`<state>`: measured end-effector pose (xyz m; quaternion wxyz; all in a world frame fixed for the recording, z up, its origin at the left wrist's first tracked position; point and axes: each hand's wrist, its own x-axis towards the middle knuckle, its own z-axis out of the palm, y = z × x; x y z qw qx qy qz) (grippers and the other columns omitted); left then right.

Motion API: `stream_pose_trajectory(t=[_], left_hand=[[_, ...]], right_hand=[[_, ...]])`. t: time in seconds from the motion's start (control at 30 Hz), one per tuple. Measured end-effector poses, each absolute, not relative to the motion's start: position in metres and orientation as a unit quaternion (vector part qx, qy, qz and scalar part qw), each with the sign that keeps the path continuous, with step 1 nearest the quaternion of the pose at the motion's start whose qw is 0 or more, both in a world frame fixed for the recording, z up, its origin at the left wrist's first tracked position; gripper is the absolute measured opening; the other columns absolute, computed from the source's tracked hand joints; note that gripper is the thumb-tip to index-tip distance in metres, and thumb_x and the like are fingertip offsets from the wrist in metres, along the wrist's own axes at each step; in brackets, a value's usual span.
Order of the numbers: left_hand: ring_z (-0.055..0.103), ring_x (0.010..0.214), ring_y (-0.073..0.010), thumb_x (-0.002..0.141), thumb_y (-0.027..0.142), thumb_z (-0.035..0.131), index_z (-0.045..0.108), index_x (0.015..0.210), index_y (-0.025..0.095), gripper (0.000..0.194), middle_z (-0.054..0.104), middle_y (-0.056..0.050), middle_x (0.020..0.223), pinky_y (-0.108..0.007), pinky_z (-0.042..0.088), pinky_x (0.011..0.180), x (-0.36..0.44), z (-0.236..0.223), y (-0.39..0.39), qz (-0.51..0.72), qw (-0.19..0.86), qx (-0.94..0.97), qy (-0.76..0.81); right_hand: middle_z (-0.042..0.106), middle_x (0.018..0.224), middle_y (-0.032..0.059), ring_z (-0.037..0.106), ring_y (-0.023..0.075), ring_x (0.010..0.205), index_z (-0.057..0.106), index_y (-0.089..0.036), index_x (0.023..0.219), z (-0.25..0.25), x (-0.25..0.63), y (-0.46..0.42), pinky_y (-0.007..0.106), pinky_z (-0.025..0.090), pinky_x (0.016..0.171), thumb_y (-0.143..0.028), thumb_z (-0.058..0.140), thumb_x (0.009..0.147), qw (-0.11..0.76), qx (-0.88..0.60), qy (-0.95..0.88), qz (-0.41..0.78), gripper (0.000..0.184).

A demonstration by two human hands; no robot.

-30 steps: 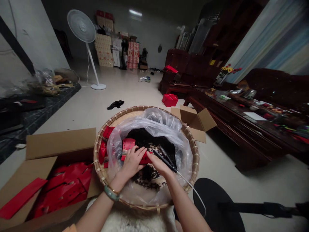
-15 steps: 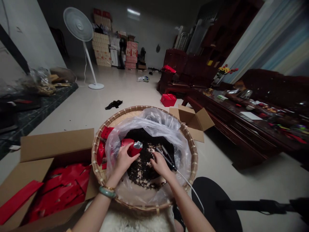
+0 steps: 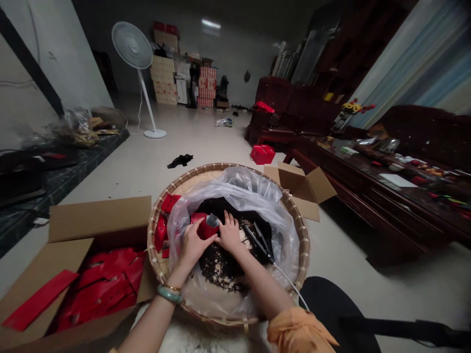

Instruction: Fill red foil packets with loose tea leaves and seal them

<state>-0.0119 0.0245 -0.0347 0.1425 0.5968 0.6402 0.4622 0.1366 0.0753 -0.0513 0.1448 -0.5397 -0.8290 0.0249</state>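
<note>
A round woven basket (image 3: 302, 234) in front of me holds a clear plastic bag (image 3: 235, 189) of dark loose tea leaves (image 3: 221, 262). My left hand (image 3: 192, 243) grips a small red pouch (image 3: 206, 227) with its silver-lined mouth open, held over the leaves. My right hand (image 3: 228, 235) is closed at the pouch's mouth, fingers bunched; what they hold is hidden. A black tool with a white cord (image 3: 262, 244) lies in the bag just right of my right hand. More red pouches (image 3: 162, 230) rest on the basket's left side.
An open cardboard box (image 3: 99, 220) with flat red pouches (image 3: 99, 284) sits at my left. A smaller open box (image 3: 301, 189) lies behind the basket. A dark wooden table (image 3: 368, 191) runs along the right, a standing fan (image 3: 136, 54) stands far back, and a black round base (image 3: 331, 314) lies at lower right.
My left hand lifted the red pouch and opened its mouth. My right hand dipped into the leaves, then rose to the pouch's opening.
</note>
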Motion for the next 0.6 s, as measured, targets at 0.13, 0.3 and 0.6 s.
stream_pose_trajectory(t=[0.13, 0.3, 0.6], left_hand=[[0.058, 0.098, -0.0284, 0.061, 0.037, 0.073, 0.058, 0.113, 0.019, 0.058, 0.063, -0.010, 0.103, -0.039, 0.047, 0.083, -0.009, -0.035, 0.025, 0.469, 0.157, 0.590, 0.638], [0.058, 0.099, -0.0289, 0.060, 0.036, 0.074, 0.059, 0.111, 0.019, 0.056, 0.064, -0.010, 0.101, -0.039, 0.047, 0.084, -0.004, -0.031, 0.024, 0.475, 0.170, 0.586, 0.634], [0.059, 0.098, -0.0287, 0.061, 0.039, 0.074, 0.057, 0.113, 0.017, 0.060, 0.063, -0.012, 0.104, -0.040, 0.048, 0.083, -0.003, -0.025, 0.024, 0.462, 0.168, 0.591, 0.639]], right_hand=[[0.047, 0.124, 0.0163, 0.043, 0.0297, 0.107, 0.053, -0.024, 0.123, -0.056, 0.146, 0.061, 0.041, 0.036, 0.084, -0.049, 0.057, 0.079, 0.147, -0.530, -0.835, -0.001, 0.051], [0.050, 0.122, 0.0145, 0.045, 0.0279, 0.104, 0.053, -0.024, 0.122, -0.060, 0.153, 0.059, 0.040, 0.038, 0.082, -0.043, 0.059, 0.079, 0.168, -0.520, -0.837, -0.020, 0.048], [0.064, 0.098, 0.0053, 0.058, 0.0192, 0.088, 0.059, -0.020, 0.104, -0.057, 0.159, 0.071, 0.029, 0.046, 0.077, -0.038, 0.062, 0.073, 0.471, -0.527, -0.624, 0.332, 0.036]])
